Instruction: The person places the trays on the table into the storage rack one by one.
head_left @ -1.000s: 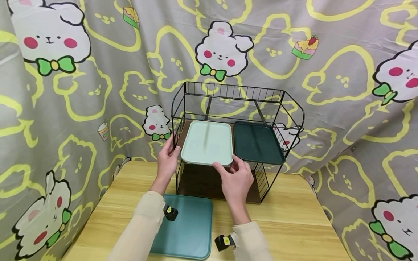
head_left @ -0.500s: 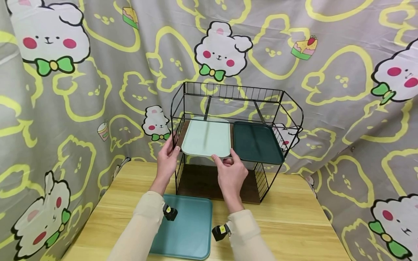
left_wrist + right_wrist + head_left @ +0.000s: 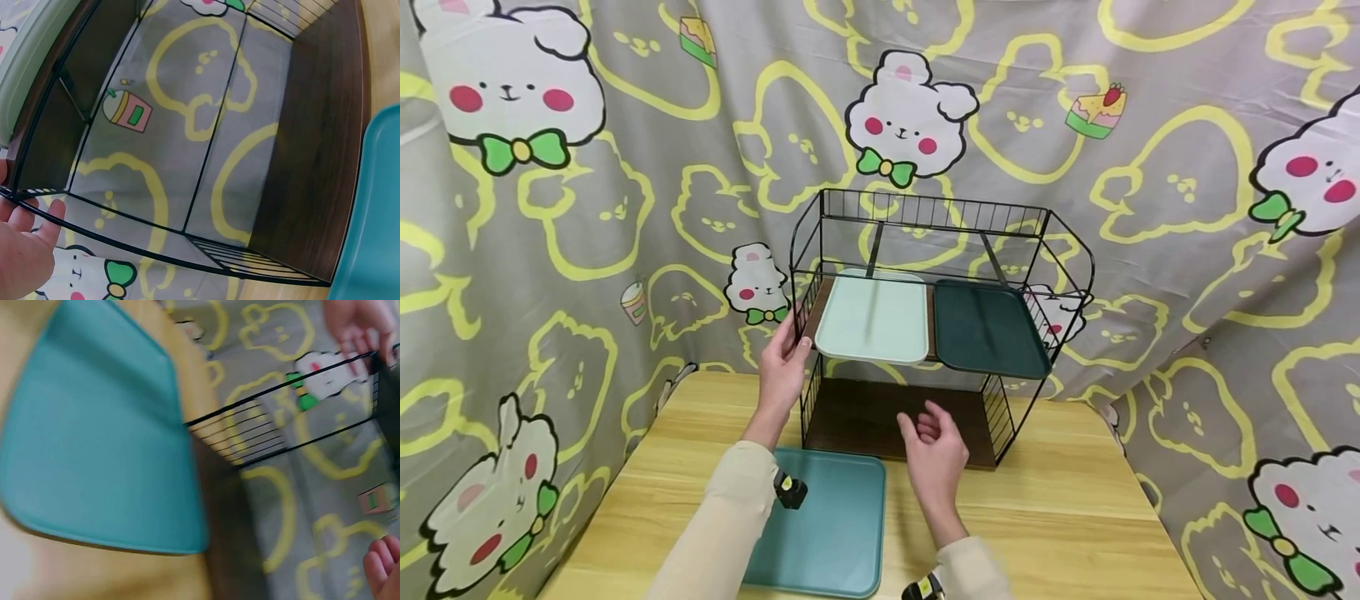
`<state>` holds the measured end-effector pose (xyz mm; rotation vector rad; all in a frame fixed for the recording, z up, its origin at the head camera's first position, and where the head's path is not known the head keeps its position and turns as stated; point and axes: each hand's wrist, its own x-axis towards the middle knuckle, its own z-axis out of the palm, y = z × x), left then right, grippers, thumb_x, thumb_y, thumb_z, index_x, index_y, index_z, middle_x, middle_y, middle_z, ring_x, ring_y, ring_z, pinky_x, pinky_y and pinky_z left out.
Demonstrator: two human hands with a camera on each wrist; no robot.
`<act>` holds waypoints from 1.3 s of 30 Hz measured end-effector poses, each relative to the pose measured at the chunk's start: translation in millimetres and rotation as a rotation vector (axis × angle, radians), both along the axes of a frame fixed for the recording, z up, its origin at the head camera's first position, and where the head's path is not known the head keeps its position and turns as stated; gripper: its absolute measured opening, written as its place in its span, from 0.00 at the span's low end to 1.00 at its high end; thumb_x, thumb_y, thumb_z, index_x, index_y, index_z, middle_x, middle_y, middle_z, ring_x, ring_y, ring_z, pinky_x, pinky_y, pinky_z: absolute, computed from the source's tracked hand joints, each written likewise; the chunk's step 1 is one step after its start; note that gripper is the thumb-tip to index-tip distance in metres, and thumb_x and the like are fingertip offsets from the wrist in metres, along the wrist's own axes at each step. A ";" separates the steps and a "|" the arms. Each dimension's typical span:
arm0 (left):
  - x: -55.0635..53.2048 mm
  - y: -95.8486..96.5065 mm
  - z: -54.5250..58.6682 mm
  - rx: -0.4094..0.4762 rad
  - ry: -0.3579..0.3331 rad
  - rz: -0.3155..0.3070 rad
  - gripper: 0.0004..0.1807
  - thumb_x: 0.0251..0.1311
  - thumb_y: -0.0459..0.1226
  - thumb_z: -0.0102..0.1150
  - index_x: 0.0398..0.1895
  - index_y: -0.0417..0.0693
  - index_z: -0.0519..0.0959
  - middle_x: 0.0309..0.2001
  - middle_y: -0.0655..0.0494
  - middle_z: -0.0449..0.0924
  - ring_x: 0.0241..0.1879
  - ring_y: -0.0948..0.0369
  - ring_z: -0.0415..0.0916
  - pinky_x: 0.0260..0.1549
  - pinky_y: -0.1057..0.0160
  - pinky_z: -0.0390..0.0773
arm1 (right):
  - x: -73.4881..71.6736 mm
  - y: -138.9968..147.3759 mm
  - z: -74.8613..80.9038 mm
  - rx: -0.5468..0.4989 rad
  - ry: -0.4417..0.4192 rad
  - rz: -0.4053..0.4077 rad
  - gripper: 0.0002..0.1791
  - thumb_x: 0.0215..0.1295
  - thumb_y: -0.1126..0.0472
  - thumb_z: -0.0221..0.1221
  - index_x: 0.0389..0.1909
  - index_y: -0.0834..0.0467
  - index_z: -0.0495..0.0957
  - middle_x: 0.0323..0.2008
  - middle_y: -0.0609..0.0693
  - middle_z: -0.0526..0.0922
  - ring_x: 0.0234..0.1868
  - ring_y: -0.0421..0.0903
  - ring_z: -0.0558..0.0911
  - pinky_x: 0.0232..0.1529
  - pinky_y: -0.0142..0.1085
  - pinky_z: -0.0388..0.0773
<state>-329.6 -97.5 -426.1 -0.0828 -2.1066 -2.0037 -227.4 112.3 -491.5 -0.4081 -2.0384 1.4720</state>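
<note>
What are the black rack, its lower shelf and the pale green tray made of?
The black rack looks like coated metal: thin, evenly dark wires. The lower shelf seems wood or wood-look board, matte dark brown with faint grain. The pale green tray is probably plastic, smooth with a rounded rim, though coated metal is possible.

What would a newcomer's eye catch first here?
Probably the grey fabric curtain with cartoon prints, filling the background. Next, the mint rectangular tray and dark green rectangular tray, side by side on the black wire rack; then the teal rectangular tray on the pale wooden table.
</note>
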 end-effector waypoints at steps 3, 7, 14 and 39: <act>-0.1 -0.1 -1.1 0.006 -0.003 0.006 0.32 0.82 0.38 0.51 0.84 0.70 0.61 0.81 0.53 0.67 0.79 0.51 0.66 0.79 0.50 0.67 | 4.6 -2.1 -31.2 -0.009 -0.138 0.032 0.26 0.61 0.56 0.76 0.59 0.60 0.85 0.47 0.57 0.89 0.48 0.54 0.88 0.50 0.44 0.88; 0.9 -1.1 -1.3 0.016 0.002 0.013 0.32 0.82 0.37 0.51 0.84 0.67 0.61 0.81 0.51 0.67 0.79 0.49 0.67 0.78 0.48 0.67 | 14.6 -9.5 -69.9 -0.006 -0.272 0.073 0.26 0.59 0.59 0.77 0.57 0.64 0.85 0.44 0.58 0.88 0.45 0.51 0.85 0.46 0.42 0.86; 0.1 -1.2 -0.9 0.020 0.000 -0.012 0.32 0.82 0.38 0.50 0.84 0.70 0.61 0.82 0.51 0.65 0.80 0.50 0.65 0.79 0.49 0.66 | 27.3 -19.2 -109.1 0.102 -0.383 0.098 0.25 0.55 0.61 0.79 0.51 0.68 0.87 0.35 0.52 0.86 0.38 0.45 0.82 0.42 0.44 0.86; -0.2 0.2 0.5 0.034 0.016 -0.021 0.31 0.82 0.37 0.50 0.84 0.68 0.61 0.82 0.53 0.65 0.80 0.52 0.65 0.80 0.50 0.66 | 34.2 -2.6 -129.8 0.191 -0.479 -0.105 0.07 0.56 0.64 0.75 0.36 0.60 0.92 0.34 0.56 0.93 0.40 0.60 0.91 0.44 0.57 0.86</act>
